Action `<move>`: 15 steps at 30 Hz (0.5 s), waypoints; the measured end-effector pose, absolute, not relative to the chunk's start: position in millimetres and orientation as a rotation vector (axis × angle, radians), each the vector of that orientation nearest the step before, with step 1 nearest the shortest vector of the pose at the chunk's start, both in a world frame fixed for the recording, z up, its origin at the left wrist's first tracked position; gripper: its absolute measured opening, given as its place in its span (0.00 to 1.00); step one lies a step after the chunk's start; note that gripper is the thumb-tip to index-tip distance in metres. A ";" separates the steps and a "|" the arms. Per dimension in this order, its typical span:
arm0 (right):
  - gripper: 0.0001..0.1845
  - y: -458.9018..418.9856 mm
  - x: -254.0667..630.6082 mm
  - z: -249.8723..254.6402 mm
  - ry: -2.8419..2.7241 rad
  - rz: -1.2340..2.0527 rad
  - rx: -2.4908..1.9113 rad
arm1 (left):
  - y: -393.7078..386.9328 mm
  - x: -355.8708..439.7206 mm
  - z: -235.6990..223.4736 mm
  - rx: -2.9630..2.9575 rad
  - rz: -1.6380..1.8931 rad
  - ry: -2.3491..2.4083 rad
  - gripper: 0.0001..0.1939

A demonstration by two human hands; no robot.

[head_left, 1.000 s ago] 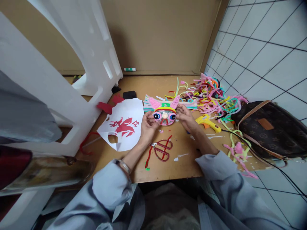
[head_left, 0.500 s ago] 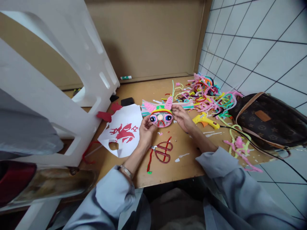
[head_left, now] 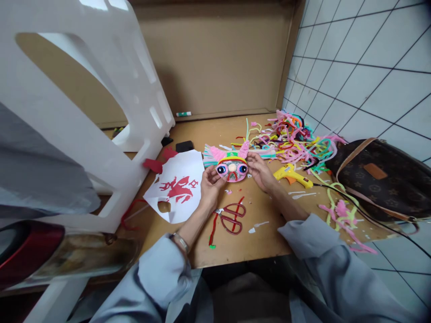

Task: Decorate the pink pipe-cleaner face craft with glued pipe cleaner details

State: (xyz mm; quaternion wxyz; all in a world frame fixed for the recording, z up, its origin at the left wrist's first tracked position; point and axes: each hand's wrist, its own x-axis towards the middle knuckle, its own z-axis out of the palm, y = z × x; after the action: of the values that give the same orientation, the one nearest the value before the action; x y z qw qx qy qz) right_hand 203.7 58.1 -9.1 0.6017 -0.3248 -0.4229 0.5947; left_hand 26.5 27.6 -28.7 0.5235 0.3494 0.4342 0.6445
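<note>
A pipe-cleaner animal head (head_left: 239, 168) with big blue eyes, a round pale nose, pink ears and a yellow band faces me above the table. My left hand (head_left: 210, 186) is closed on its lower left edge, thumb and fingers pinching the rim. At the right side, by the ear and cheek, my right hand (head_left: 261, 172) grips it with bent fingers. Striped pale pipe cleaners (head_left: 210, 154) lie behind the head. Nearer to me rest scissors (head_left: 225, 223) with dark red handles, and a red pipe cleaner (head_left: 213, 231) with a green end.
White paper (head_left: 182, 213) with red cutouts lies left, beside a white plastic frame (head_left: 143, 152). To the right are a yellow glue gun (head_left: 293, 174) with a black cord, a tangled pipe-cleaner pile (head_left: 292, 134) and a brown bag (head_left: 387, 175). A marker (head_left: 183, 114) lies at the back.
The whole view has shifted a little, so everything appears slightly farther right and lower. Both hands keep their hold on the animal head, which stays facing me.
</note>
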 end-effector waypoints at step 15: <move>0.19 74.4 202.3 -7.1 -1.000 1.279 -0.779 | 38.9 33.1 -29.7 1.025 1.495 1.015 0.34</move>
State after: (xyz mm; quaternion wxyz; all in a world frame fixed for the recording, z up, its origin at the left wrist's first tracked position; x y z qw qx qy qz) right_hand 202.3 74.4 -7.1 0.6215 -0.3388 -0.4350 0.5565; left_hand 33.1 38.9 -29.7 0.5075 0.4251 0.4209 0.6201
